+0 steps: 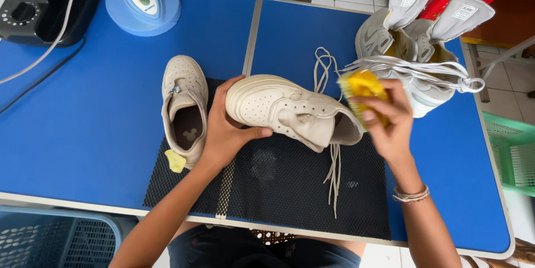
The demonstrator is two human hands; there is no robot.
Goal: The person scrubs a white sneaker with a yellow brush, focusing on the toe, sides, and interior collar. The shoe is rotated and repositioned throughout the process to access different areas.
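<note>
The left hand (pixel 225 134) wraps the toe of a cream sneaker (pixel 292 113), holding it tilted above the black mesh mat (pixel 290 187), while the right hand (pixel 387 120) clenches a yellow brush (pixel 361 85) at its heel. Scrubbing looks underway, not finished: the perforated leather appears dingy, its laces (pixel 333 170) hang loose, and its mate (pixel 184 109) waits beside it.
</note>
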